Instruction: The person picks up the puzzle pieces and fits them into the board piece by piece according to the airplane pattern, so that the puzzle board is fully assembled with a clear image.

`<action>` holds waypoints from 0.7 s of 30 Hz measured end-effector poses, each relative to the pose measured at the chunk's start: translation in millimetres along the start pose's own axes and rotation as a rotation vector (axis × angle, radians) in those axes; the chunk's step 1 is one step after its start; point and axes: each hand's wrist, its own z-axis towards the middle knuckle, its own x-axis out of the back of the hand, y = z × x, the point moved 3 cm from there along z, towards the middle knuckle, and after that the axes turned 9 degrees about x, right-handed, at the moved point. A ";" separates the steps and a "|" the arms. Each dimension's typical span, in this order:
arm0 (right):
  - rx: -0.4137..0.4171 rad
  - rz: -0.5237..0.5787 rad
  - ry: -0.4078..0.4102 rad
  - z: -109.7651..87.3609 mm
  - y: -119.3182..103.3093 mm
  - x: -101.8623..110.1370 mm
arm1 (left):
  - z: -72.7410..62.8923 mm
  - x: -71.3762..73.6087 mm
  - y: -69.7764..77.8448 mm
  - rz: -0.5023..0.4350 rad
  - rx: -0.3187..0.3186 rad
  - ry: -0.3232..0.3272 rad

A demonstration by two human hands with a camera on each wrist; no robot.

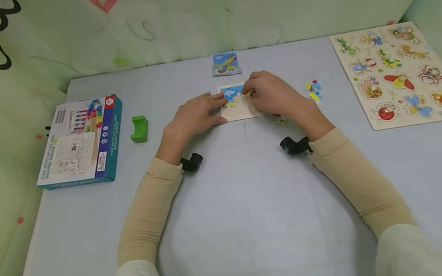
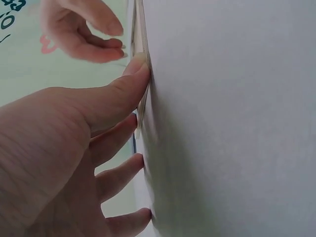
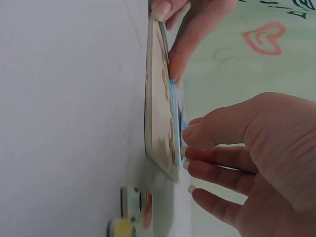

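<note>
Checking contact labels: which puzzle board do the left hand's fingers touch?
The small, partly filled puzzle board; the large bug board, far right, is untouched.

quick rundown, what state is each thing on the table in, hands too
Puzzle board: flat, picture filled at upper left, lower part bare
Loose pieces: off the board, to its right
Picture card: flat, picture up
Bug board: flat, shapes in place
Box: lying flat
Green block: notch facing left
Left hand: resting on puzzle board's left side
Right hand: fingertips at upper right, grip unclear
</note>
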 end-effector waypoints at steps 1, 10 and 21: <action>-0.008 0.006 -0.007 -3.2 2.8 2.6 | 0.3 0.2 0.3 -0.003 0.002 0.000; -0.095 0.012 -0.009 -35.4 30.5 22.1 | 0.3 -1.3 1.0 -0.012 0.016 -0.007; -0.138 0.046 -0.018 -66.3 57.0 25.8 | -1.3 -0.4 0.4 -0.017 0.020 -0.005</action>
